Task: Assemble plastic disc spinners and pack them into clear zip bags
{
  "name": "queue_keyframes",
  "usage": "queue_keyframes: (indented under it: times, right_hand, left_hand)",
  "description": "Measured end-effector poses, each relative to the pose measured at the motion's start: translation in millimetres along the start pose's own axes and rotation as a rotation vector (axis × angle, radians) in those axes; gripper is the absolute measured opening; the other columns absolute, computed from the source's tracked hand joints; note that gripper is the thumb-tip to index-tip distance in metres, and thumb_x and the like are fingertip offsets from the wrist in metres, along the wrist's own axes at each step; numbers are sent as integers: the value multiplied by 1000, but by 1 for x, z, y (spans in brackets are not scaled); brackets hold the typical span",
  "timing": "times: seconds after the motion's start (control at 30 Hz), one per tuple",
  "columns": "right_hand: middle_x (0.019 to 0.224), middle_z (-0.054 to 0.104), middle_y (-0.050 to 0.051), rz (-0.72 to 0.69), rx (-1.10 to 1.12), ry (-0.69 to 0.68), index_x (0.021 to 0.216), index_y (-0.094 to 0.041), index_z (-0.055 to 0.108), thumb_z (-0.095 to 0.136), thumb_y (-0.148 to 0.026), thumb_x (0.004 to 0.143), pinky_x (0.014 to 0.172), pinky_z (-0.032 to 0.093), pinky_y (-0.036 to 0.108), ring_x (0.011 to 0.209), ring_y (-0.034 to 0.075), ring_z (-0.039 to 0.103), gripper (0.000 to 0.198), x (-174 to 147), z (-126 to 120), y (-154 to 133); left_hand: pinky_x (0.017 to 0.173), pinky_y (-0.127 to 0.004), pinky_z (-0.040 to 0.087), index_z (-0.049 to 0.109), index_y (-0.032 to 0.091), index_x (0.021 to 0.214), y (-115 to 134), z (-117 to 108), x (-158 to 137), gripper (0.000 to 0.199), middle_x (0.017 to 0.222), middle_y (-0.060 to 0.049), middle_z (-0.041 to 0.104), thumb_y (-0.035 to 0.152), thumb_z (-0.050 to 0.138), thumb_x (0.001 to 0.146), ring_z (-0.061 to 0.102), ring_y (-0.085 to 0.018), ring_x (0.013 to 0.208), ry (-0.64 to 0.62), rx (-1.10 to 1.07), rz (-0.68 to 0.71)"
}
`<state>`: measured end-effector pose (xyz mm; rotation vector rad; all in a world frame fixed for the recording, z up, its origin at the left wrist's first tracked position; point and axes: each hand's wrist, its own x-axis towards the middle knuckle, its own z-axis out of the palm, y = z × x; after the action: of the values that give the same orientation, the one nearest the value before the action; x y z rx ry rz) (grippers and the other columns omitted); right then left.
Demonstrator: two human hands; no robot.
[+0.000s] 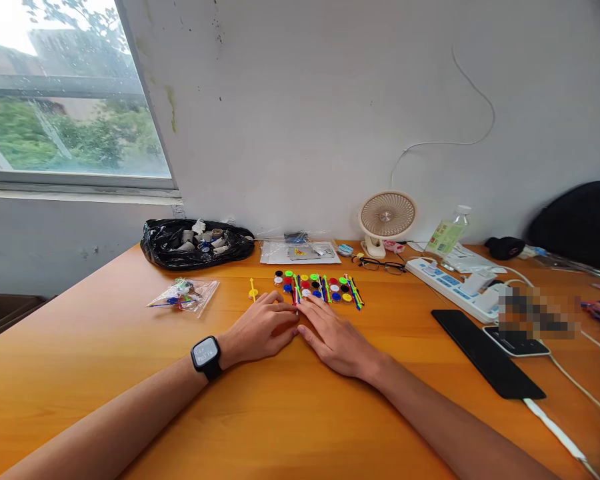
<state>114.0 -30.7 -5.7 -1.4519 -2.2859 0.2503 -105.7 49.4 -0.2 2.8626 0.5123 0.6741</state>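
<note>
We faced a stained wall (290, 133), a wooden table (260, 427) and, leftward, a window (75, 83). Over the table, our right hand (336, 339) had nearly straight fingers, our left hand (257, 328) partly curled ones; whether either gripped anything, we couldn't tell. Coloured sticks (355, 293) lay among rows of discs (335, 289) by the fingertips.

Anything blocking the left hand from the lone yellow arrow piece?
Nothing visible stands between the left hand and the yellow arrow piece, which lies on the table just beyond the hand; whether they touch is unclear.
</note>
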Motion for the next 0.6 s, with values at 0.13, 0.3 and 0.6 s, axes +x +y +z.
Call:
queue_keyframes:
  times: [0.13,0.3,0.6]
  right_hand:
    - [161,48,13,4,-6,-7,155,-18,47,37,-50,111,129,33,51,156,28,33,55,0,1,1]
    - [162,47,13,-4,3,3,155,-18,48,39,-50,110,129,32,50,156,28,33,56,0,0,0]
    - [159,51,11,-75,-2,13,150,-19,55,40,-44,111,129,33,50,155,29,35,48,-1,-3,-3]
  left_hand:
    - [93,-42,51,75,26,103,0,0,0,24,105,-8,75,33,52,105,62,-25,98,6,-12,-1]
    - [93,-41,51,76,26,104,-1,0,-1,20,110,-8,75,30,56,102,64,-25,102,31,-3,0]
    - [94,-44,51,71,26,119,-4,3,-4,24,107,-7,76,32,64,97,60,-29,107,53,11,-84]
